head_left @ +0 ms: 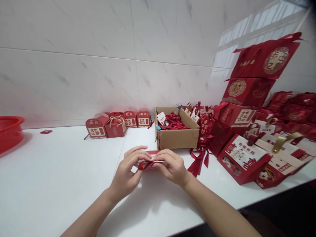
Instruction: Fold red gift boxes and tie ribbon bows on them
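Note:
Both hands meet over the white table point(61, 184), closed around a small red and white gift box point(153, 152). My left hand point(129, 168) pinches the box's top edge from the left, near a red ribbon loop point(141, 165) that sticks out towards me. From the right, my right hand point(171, 164) grips the same top edge, thumb on the near side and fingers over the far side. The fingers cover most of the box.
Beyond my hands stands a cardboard box point(177, 138) of red ribbons and tags. Small red boxes point(97, 128) line the wall. Stacked red boxes point(247, 92) and finished gift boxes point(244, 159) crowd the right side. A red plastic basin point(11, 133) sits far left.

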`<control>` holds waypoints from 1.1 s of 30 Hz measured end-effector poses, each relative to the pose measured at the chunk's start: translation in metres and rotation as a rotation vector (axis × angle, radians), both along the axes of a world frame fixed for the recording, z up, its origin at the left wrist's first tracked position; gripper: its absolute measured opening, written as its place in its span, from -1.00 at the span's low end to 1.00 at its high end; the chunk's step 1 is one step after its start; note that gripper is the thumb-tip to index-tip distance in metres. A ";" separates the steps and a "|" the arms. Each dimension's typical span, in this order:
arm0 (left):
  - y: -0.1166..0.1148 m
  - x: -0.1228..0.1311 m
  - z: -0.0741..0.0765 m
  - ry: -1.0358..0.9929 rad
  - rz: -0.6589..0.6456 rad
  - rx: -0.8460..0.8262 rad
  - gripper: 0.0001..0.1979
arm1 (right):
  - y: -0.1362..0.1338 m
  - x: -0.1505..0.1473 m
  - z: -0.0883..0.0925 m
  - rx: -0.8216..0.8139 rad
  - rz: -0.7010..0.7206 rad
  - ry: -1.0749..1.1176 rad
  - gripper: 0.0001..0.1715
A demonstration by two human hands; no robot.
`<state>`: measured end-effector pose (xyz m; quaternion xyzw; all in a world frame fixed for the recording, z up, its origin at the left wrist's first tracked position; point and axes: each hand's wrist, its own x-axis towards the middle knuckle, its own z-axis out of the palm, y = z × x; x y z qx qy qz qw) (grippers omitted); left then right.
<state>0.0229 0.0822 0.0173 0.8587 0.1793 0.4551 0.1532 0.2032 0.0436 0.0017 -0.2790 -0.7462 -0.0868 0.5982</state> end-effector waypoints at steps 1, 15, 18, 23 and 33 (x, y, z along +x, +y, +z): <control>0.001 0.000 0.001 0.010 -0.012 -0.005 -0.78 | 0.001 0.000 0.000 0.002 -0.005 -0.007 -0.94; -0.003 -0.004 0.007 -0.074 -0.075 -0.204 -0.73 | 0.003 -0.001 -0.001 0.028 -0.050 -0.018 -0.95; -0.002 -0.005 0.005 -0.032 -0.093 -0.215 -0.72 | 0.002 -0.004 -0.002 0.033 -0.048 -0.012 -0.96; -0.001 -0.004 0.002 -0.029 -0.082 -0.213 -0.58 | 0.000 -0.006 -0.002 0.034 -0.087 0.039 -0.98; 0.024 0.001 -0.018 0.122 -0.025 -0.579 -0.51 | 0.000 -0.004 0.018 -0.348 -0.224 0.248 -0.85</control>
